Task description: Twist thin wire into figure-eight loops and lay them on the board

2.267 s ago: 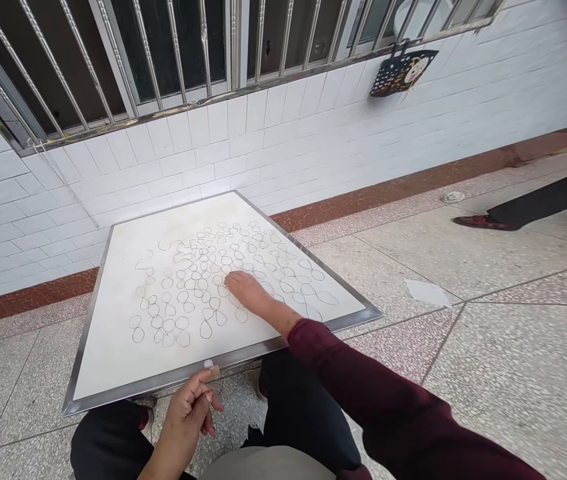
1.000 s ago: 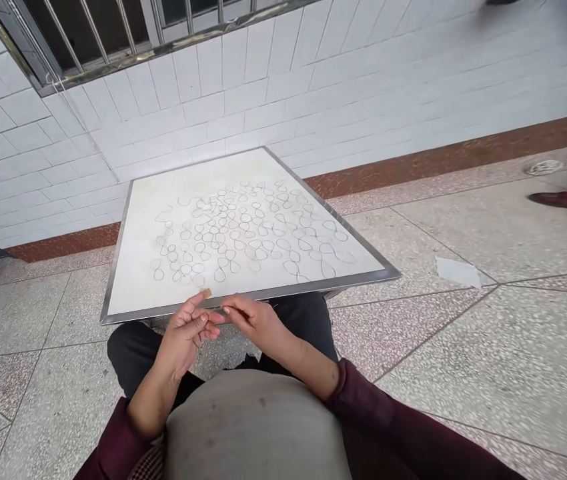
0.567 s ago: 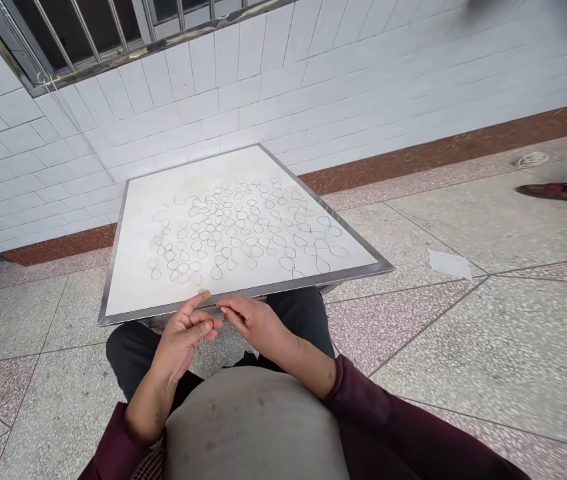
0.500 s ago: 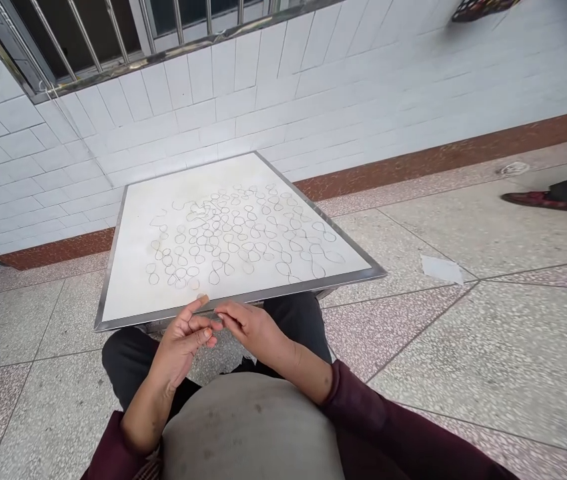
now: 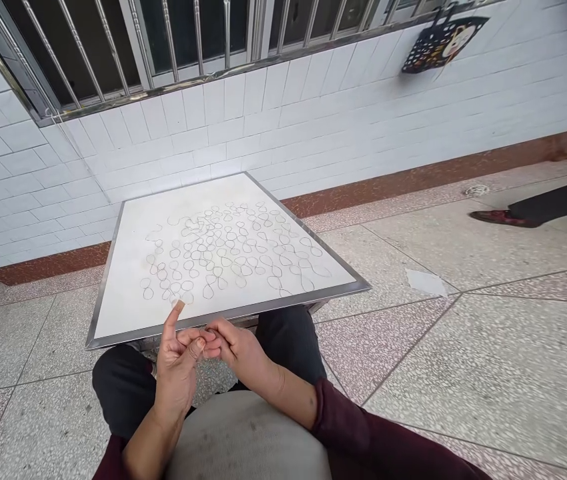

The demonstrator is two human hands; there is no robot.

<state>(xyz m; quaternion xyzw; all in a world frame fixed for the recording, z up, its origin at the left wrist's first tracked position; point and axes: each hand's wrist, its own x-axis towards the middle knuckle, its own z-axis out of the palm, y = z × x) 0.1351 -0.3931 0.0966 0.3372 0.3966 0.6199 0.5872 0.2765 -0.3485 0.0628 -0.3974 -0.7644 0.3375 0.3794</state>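
Head view: thin dark loops [image 5: 221,243], many crossed into figure-eights of 2 rings, lie across the white top of the desk [image 5: 263,308]. They crowd the middle, spread looser toward the near right corner and stop short of the metal-trimmed edges – perhaps spaced so that each can be told from its neighbours, though several overlap toward the far side.

The left hand [image 5: 176,373] and right hand [image 5: 243,350] meet just off the near edge, a little left of its middle, above the lap. Their fingertips are together; the left forefinger points up, with a tan wrap [image 5: 178,310] at its tip. Whether a loop sits between them I cannot tell – anything that thin is lost among the fingers. Keeping both hands close and toward the body probably steadies fine fingertip work.

White margin runs along the far and left edges. The far edge sits close to the tiled wall [image 5: 313,133], so room for moving lies mainly at the near and right edges. Past the right edge, a white sheet [image 5: 426,283] lies on the floor [image 5: 513,353], with another person's shoe [image 5: 501,217] beyond.
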